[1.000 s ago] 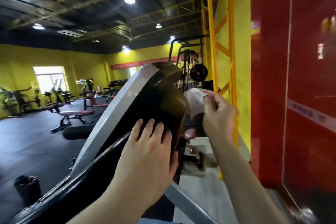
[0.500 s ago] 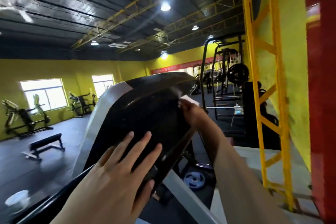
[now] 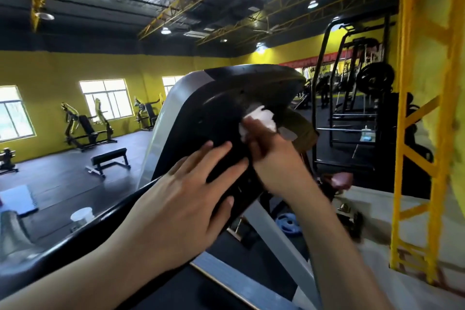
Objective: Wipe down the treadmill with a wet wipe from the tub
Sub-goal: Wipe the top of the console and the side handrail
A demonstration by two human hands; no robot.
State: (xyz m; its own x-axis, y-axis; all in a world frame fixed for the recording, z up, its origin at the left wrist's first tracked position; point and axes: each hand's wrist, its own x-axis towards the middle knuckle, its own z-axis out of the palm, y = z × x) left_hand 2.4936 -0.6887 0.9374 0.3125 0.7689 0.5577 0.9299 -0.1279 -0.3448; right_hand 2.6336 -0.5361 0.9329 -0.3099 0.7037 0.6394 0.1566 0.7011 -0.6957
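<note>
The treadmill's black console (image 3: 226, 98) with a grey side panel fills the middle of the view, seen from behind. My left hand (image 3: 186, 199) lies flat on its lower back, fingers straight and spread. My right hand (image 3: 271, 158) grips a crumpled white wet wipe (image 3: 261, 118) and presses it against the console's right side. A white tub (image 3: 81, 216) stands on the floor at the lower left, past the black handrail (image 3: 83, 241).
A yellow steel ladder frame (image 3: 412, 133) rises close on the right. Behind the console stands a black squat rack (image 3: 352, 98) with plates. A flat bench (image 3: 109, 158) and other machines sit on the dark floor at left. A blue weight plate (image 3: 286, 224) lies below.
The view has swung left and up. My right hand slid the wipe from the console's right edge down onto its back side. The left hand stays flat on the console.
</note>
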